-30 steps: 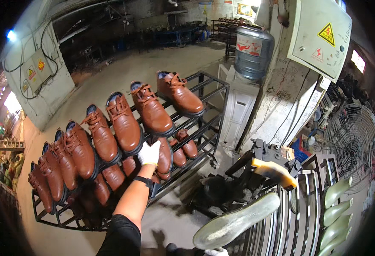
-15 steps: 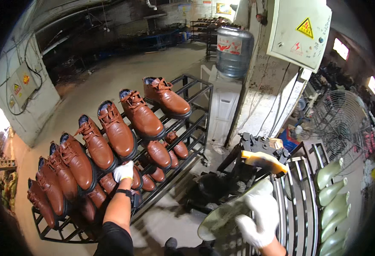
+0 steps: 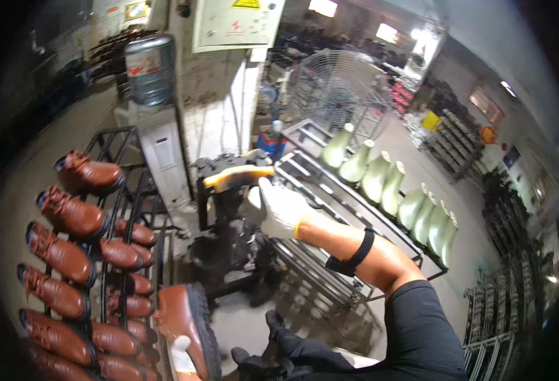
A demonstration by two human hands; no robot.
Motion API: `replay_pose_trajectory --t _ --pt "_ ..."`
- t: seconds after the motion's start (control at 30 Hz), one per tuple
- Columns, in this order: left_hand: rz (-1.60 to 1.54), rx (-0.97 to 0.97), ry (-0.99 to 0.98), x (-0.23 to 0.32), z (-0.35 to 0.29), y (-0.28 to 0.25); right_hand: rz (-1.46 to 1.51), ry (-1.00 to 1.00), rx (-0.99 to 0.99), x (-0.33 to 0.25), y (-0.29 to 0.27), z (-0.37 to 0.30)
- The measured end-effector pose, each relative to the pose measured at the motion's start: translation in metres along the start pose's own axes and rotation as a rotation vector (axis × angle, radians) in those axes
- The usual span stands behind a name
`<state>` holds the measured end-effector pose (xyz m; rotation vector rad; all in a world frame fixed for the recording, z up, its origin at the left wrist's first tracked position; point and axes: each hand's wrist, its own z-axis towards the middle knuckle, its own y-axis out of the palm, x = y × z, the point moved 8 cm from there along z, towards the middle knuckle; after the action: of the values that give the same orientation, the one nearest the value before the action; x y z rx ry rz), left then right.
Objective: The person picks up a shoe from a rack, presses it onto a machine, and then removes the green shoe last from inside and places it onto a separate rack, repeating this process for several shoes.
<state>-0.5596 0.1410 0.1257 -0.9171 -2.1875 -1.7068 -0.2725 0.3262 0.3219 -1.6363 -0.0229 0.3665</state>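
My left hand [image 3: 182,354], in a white glove, grips the heel end of a brown leather shoe [image 3: 181,317] at the lower left. The shoe's dark sole faces right. My right hand [image 3: 286,209], also gloved, is closed beside a black machine [image 3: 222,216], just below its yellow curved pad [image 3: 238,174]. A pale shape shows by its fingers, too blurred to name. More brown laced shoes [image 3: 60,254] stand in rows on a black metal rack [image 3: 111,136] at left. Several pale green shoe lasts [image 3: 375,178] line a metal rack [image 3: 381,257] at right.
A water dispenser [image 3: 162,159] with a large bottle [image 3: 149,70] stands behind the machine, next to a pillar with an electrical box [image 3: 228,28]. A large caged fan [image 3: 340,89] is beyond the lasts. Further racks [image 3: 495,311] run along the far right.
The view has swung right. My left hand has drawn a brown shoe away from the rack. My right hand, earlier at a green last, has moved forward to the machine; that last no longer shows clearly.
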Motion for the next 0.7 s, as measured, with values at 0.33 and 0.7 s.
replay_pose_trajectory --t 0.33,0.7 --pt "0.334 -0.072 -0.316 -0.136 -0.007 -0.021 2.144 0.894 0.106 0.241 0.284 -0.270" --pt "0.632 -0.136 -0.610 -0.233 0.088 0.129 1.824 0.739 1.127 0.539 0.273 -0.447"
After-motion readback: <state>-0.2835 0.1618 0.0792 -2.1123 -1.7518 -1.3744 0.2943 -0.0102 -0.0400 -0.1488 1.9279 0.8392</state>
